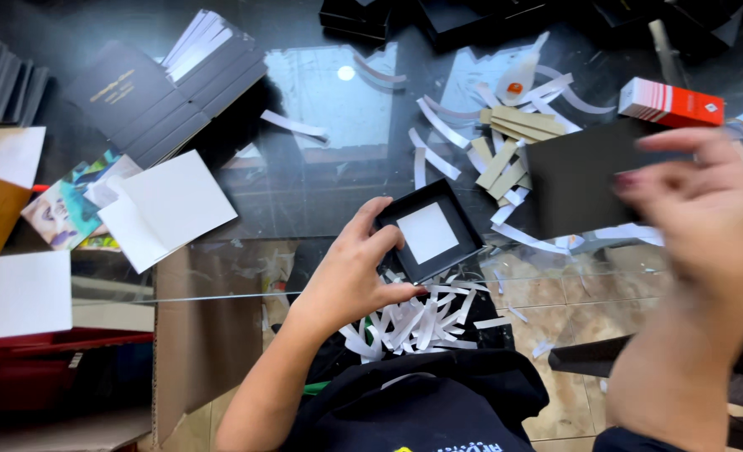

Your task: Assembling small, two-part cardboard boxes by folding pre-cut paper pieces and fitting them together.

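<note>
My left hand (350, 272) grips a small square black box tray (429, 229) with a white square inside, held tilted over the near edge of the glass table (304, 184). My right hand (704, 213), blurred, holds a flat black card sheet (576, 177) up at the right, fingers over its right edge. A heap of white paper strips (413, 322) lies in my lap below the tray.
Loose white strips and tan card pieces (505, 138) litter the glass. A red and white carton (671, 102) sits far right. Stacks of black booklets (158, 92), white sheets (166, 209), a colourful print (66, 205) and a cardboard box (200, 335) are at the left.
</note>
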